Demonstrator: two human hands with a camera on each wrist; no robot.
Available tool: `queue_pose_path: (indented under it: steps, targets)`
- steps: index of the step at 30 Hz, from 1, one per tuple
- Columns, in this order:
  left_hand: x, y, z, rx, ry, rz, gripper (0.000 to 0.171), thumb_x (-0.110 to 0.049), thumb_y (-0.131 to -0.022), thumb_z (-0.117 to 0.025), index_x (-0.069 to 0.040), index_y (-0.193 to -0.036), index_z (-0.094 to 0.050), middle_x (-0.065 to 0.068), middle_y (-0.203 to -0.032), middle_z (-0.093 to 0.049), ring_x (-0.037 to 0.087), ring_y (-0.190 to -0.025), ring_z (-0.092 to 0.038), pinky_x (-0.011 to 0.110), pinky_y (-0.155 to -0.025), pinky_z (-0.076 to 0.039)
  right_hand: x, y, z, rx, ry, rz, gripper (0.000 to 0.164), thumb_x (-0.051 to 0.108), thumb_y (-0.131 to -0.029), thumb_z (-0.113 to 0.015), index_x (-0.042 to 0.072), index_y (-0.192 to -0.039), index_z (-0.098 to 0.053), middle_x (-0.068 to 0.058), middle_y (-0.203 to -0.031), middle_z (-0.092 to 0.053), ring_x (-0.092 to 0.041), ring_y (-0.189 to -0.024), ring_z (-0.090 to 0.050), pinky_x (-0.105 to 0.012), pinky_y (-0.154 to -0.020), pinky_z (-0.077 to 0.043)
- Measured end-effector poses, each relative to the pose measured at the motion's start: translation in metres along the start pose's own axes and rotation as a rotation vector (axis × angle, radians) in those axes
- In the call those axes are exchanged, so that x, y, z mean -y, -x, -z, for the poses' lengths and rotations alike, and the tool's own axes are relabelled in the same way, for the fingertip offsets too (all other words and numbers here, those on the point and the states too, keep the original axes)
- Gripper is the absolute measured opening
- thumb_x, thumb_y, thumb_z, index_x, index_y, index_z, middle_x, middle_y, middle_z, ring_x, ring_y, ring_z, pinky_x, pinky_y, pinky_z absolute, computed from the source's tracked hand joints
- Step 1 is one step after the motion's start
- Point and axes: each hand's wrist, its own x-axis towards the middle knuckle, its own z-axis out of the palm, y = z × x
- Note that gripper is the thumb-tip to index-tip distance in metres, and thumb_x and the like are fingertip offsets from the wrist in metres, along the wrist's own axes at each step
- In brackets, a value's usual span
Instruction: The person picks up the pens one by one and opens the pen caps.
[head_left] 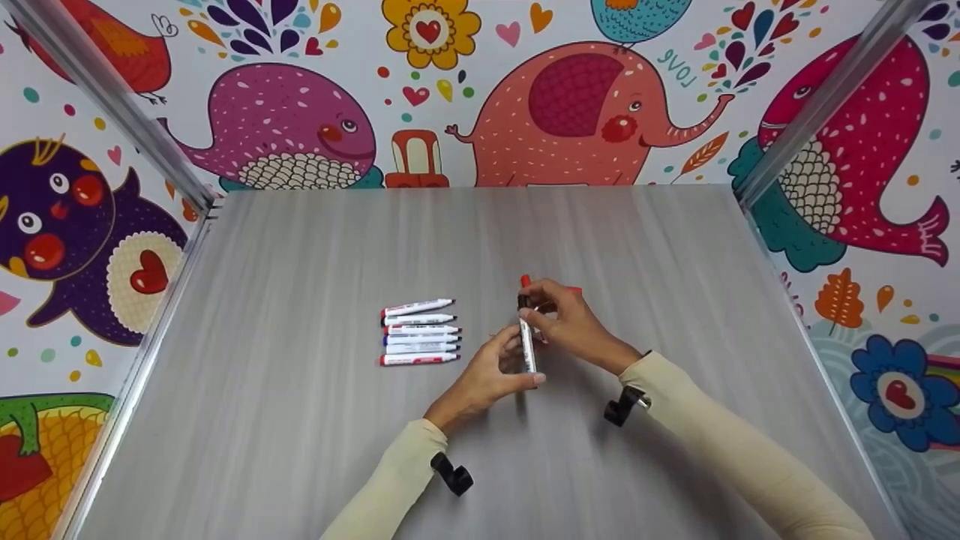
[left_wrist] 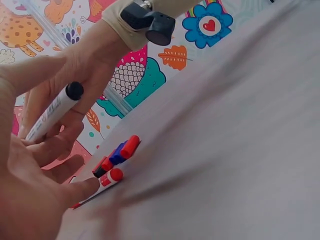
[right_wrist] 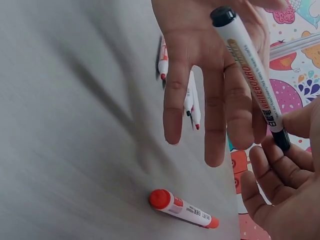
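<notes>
My right hand (head_left: 574,322) pinches a white whiteboard marker (head_left: 528,349) by its black-capped far end, and the marker's black rear plug points back towards me. In the right wrist view, thumb and fingertips meet at the black cap (right_wrist: 281,140). My left hand (head_left: 484,379) is around the marker's near part with fingers extended; in the right wrist view the marker crosses before its palm. Whether they touch, I cannot tell. A red-capped marker (right_wrist: 192,212) lies on the table beneath the hands, mostly hidden in the head view.
Several markers (head_left: 420,330) lie in a row left of the hands, coloured plugs to the left and narrow nibs to the right. Short red, blue and black pieces (left_wrist: 118,152), apparently caps, lie by the right hand. Patterned walls (head_left: 555,105) border the grey table (head_left: 300,450).
</notes>
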Motion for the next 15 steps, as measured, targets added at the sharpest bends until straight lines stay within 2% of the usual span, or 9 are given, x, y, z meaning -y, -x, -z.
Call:
queue_pose_path:
  steps: [4, 8, 12, 15]
  targets:
    - [-0.001, 0.002, 0.002, -0.049, -0.001, -0.006, 0.070, -0.026, -0.099, -0.080, 0.005, -0.155, -0.052, 0.027, -0.146, -0.067, 0.045, -0.135, -0.065, 0.061, -0.116, -0.047, 0.002, 0.004, -0.002, -0.023, -0.003, -0.007, 0.027, 0.007, -0.102, -0.078, 0.002, -0.128, -0.070, -0.012, -0.110, -0.077, -0.027, -0.104, -0.072, -0.053, -0.099, -0.057]
    - [-0.002, 0.002, 0.004, -0.105, -0.026, -0.017, 0.051, -0.020, -0.101, -0.076, 0.009, -0.140, -0.063, 0.027, -0.129, -0.075, 0.031, -0.119, -0.073, 0.050, -0.110, -0.053, 0.002, 0.008, -0.004, -0.017, -0.009, 0.005, 0.028, 0.007, -0.102, -0.078, 0.001, -0.128, -0.069, -0.011, -0.109, -0.076, -0.025, -0.102, -0.071, -0.047, -0.095, -0.057]
    - [-0.004, 0.002, 0.009, -0.128, -0.044, 0.007, 0.044, -0.018, -0.100, -0.076, 0.013, -0.132, -0.067, 0.028, -0.122, -0.077, 0.018, -0.107, -0.073, 0.034, -0.098, -0.054, 0.002, 0.013, -0.005, -0.002, -0.003, 0.015, 0.029, 0.008, -0.102, -0.079, 0.001, -0.129, -0.070, -0.012, -0.110, -0.076, -0.024, -0.101, -0.071, -0.044, -0.093, -0.058]
    - [-0.005, 0.004, 0.013, -0.127, -0.064, 0.029, 0.042, -0.018, -0.101, -0.077, 0.012, -0.129, -0.069, 0.025, -0.118, -0.078, 0.016, -0.102, -0.072, 0.030, -0.091, -0.054, 0.003, 0.016, -0.005, 0.010, -0.003, 0.018, 0.029, 0.009, -0.101, -0.080, 0.003, -0.128, -0.071, -0.013, -0.113, -0.077, -0.023, -0.100, -0.072, -0.042, -0.093, -0.058]
